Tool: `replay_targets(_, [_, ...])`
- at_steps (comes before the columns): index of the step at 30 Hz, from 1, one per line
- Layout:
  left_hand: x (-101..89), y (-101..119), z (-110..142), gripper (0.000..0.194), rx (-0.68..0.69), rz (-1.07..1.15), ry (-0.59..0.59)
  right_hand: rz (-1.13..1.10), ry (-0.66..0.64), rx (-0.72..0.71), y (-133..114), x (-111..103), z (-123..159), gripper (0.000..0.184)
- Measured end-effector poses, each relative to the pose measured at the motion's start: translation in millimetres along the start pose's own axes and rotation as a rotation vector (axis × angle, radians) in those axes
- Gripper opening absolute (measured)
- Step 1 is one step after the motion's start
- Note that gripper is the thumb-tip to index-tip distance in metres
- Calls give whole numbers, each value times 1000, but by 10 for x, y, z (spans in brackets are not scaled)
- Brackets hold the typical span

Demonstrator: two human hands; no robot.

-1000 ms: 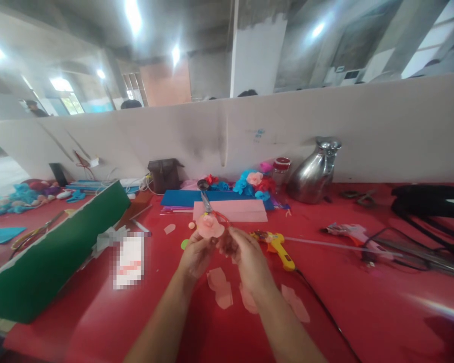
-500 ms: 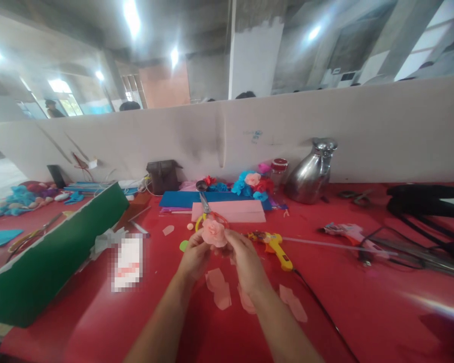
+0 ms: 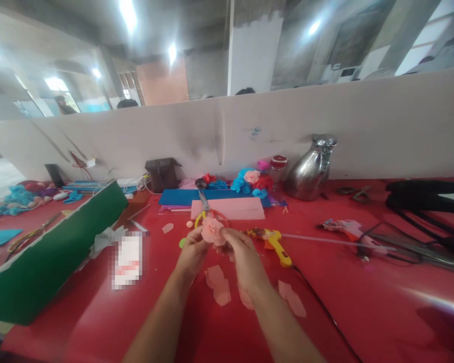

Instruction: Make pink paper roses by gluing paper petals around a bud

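A pink paper flower (image 3: 212, 230) is held up between my two hands, over the red table. My left hand (image 3: 192, 252) pinches its left side and my right hand (image 3: 244, 252) its right side; the undersides of the fingers are hidden. Just behind the flower lie scissors (image 3: 203, 202) with red and yellow handles. Cut pink paper petals (image 3: 218, 286) lie below and between my forearms, with another petal piece (image 3: 292, 298) right of my right forearm. Close to my right hand rests a yellow glue gun (image 3: 276, 247), its cord running toward the front edge.
Folded pink paper (image 3: 238, 207) and blue paper (image 3: 177, 196) lie behind the scissors. Finished paper flowers (image 3: 251, 181), a red-lidded jar (image 3: 279, 169) and a steel jug (image 3: 312, 171) stand along the partition. A green board (image 3: 60, 257) rises at left. A second glue gun (image 3: 346, 229) lies at right.
The flower has turned from tilted to facing me more, and its layered petals now show. Both hands stay on it in nearly the same place. In the background, a person has shifted right.
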State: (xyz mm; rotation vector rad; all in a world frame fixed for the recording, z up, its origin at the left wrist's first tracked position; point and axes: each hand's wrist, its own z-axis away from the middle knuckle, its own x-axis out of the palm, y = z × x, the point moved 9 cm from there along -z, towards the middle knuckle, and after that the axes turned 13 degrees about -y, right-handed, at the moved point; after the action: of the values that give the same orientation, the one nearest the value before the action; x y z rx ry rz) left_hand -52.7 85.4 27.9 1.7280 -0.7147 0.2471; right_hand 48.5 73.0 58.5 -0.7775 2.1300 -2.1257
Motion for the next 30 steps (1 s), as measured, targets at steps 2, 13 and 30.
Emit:
replay_targets(2, [-4,0,0,12,6,-9,0,3,-26,2,11,19,-2,21])
replay_targets(13, [-44,-20,19,18,-8,15,62,112,-122,-41,-50,131,-4,19])
replay_targets(30, [51,-7,-13,9,10,22,-7,-3,-10,-56,-32,-45,-15,23])
